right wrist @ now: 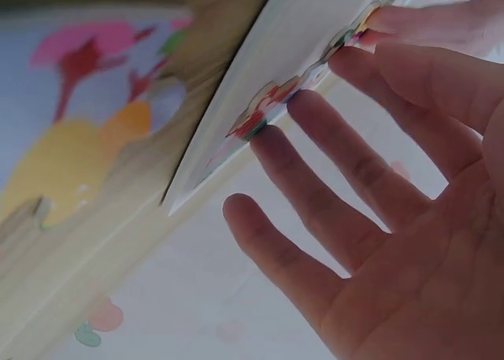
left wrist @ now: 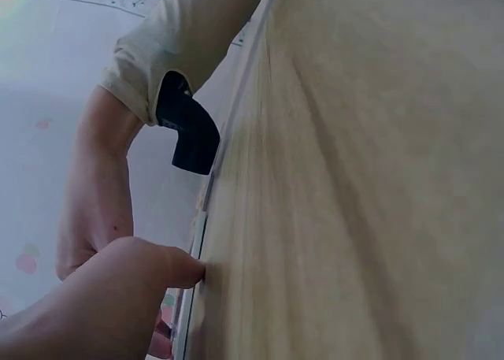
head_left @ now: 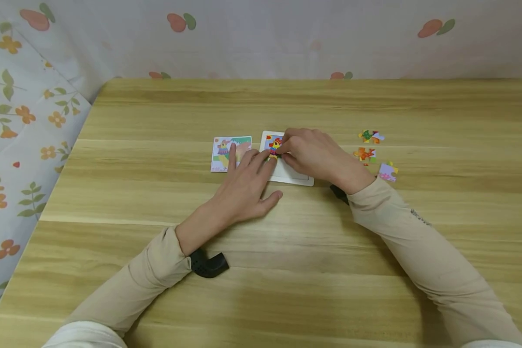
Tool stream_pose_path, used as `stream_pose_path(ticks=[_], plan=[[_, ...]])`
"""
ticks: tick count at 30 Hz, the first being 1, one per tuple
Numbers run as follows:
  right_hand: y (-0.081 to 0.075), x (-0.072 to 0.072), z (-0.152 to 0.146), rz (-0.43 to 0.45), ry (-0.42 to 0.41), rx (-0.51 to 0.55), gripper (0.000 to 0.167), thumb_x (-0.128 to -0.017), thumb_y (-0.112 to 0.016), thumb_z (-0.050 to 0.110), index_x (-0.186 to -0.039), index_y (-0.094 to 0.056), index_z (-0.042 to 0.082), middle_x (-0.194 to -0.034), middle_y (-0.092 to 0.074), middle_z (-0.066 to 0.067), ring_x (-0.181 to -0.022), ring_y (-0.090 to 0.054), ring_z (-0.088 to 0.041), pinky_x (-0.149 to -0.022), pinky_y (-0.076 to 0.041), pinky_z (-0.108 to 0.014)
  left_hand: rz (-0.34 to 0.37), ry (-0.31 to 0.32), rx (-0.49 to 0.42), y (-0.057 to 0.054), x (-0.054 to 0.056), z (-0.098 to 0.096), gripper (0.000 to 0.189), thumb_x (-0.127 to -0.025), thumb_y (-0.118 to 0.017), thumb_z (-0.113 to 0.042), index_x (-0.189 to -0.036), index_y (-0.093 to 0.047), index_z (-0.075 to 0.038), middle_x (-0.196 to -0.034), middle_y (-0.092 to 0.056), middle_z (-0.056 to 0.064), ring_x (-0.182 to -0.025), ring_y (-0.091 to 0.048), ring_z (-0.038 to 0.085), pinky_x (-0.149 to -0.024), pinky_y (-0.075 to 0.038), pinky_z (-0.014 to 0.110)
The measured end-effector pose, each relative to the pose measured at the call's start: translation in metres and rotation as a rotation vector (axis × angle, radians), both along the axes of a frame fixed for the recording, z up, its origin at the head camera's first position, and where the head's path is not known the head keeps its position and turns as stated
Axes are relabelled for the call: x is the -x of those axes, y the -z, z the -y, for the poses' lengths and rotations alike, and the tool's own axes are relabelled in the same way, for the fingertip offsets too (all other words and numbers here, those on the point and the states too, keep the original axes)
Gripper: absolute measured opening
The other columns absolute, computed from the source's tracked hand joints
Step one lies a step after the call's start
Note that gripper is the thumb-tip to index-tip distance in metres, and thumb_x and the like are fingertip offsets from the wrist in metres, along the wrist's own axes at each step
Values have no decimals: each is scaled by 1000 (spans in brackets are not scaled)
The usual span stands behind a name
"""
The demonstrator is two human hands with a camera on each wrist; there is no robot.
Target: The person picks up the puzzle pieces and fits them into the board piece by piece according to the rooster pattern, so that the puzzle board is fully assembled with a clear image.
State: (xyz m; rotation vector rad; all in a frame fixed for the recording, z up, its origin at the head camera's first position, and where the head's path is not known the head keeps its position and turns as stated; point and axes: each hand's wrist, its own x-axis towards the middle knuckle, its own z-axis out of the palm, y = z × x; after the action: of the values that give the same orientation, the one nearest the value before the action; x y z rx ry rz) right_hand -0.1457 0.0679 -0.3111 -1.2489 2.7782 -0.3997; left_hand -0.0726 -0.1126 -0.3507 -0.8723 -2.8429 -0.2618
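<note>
A white puzzle tray (head_left: 293, 175) lies on the table, with joined jigsaw pieces (head_left: 275, 143) showing a colourful rooster in its upper left part. My right hand (head_left: 315, 155) reaches over the tray from the right. In the right wrist view its fingers (right wrist: 303, 191) are extended, several fingertips touching the jigsaw pieces (right wrist: 276, 98). From the left, my left hand (head_left: 243, 195) spreads its fingers over the picture card (head_left: 220, 164) and the tray's left side, two fingertips at the pieces. Its thumb (left wrist: 185, 269) points out to the side, near the tray's front edge.
Loose jigsaw pieces lie right of the tray: a green and red pair (head_left: 371, 136), an orange piece (head_left: 365, 154) and a lavender piece (head_left: 388, 172). Black wrist devices (head_left: 210, 265) hang under both sleeves. A patterned curtain (head_left: 261, 38) borders the table's far edge.
</note>
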Motion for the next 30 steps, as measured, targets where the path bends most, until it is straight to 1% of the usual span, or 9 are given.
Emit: stream_pose_path(ticks=[3, 8, 11, 16, 21, 23, 25, 27, 30], plan=[[-1, -1, 2, -9, 15, -8, 18, -87, -62, 9, -99, -74, 8, -97, -61, -7, -79, -60, -25, -63, -49, -40, -5, 0, -12, -2, 1, -1, 58, -84, -54, -44, -124, -53, -3, -131, -46, 16, -121, -37, 31, -103, -5, 64], [-4, -3, 6, -33, 33, -24, 15, -85, -64, 11, -94, -76, 9, -90, -61, -7, -74, -59, -24, -60, -48, -41, -17, 6, -24, -5, 4, -2, 58, -80, -56, -43, -122, -54, -2, -125, -50, 15, -117, -40, 31, -106, -6, 58], [-6, -3, 6, -22, 56, -35, 15, -84, -65, 12, -95, -76, 9, -93, -61, -6, -75, -58, -25, -60, -47, -41, -24, 18, -39, -5, 7, -2, 58, -80, -57, -43, -122, -54, -3, -124, -51, 14, -115, -41, 30, -107, -7, 57], [-5, -1, 4, 51, 67, -7, 16, -84, -67, 14, -97, -75, 8, -99, -61, -6, -79, -59, -24, -65, -47, -39, 26, 20, -41, -3, 6, 2, 58, -83, -58, -45, -126, -52, -6, -128, -48, 12, -116, -39, 31, -103, -9, 63], [-3, 3, 0, 121, 61, 8, 15, -86, -64, 13, -97, -74, 7, -103, -61, -7, -83, -58, -21, -72, -47, -37, 68, 22, -57, -5, 10, 6, 41, -89, -57, -35, -121, -56, -9, -125, -50, 8, -119, -35, 32, -102, -10, 64], [-2, 4, 0, 136, 52, 8, 16, -87, -63, 12, -97, -74, 7, -105, -60, -6, -83, -58, -20, -72, -47, -37, 87, 14, -70, -7, 12, 6, 36, -90, -56, -30, -119, -58, -9, -123, -51, 8, -120, -35, 32, -103, -11, 63], [-2, 4, 0, 144, 43, 12, 16, -87, -62, 12, -98, -73, 7, -105, -60, -7, -82, -58, -21, -72, -46, -36, 105, 6, -80, -8, 13, 7, 34, -92, -55, -28, -119, -58, -8, -123, -51, 7, -121, -34, 32, -103, -11, 62], [-3, 5, 0, 141, 37, 19, 16, -87, -63, 11, -98, -73, 7, -104, -61, -7, -79, -57, -21, -71, -46, -36, 108, 3, -77, -9, 14, 8, 35, -92, -54, -27, -121, -58, -8, -123, -51, 7, -121, -34, 31, -104, -11, 61], [-6, 5, -1, 126, 30, 29, 15, -87, -63, 11, -97, -73, 7, -104, -61, -8, -79, -57, -22, -70, -46, -37, 76, 3, -66, -11, 15, 10, 35, -92, -55, -26, -121, -58, -7, -125, -50, 8, -121, -34, 31, -104, -12, 61]])
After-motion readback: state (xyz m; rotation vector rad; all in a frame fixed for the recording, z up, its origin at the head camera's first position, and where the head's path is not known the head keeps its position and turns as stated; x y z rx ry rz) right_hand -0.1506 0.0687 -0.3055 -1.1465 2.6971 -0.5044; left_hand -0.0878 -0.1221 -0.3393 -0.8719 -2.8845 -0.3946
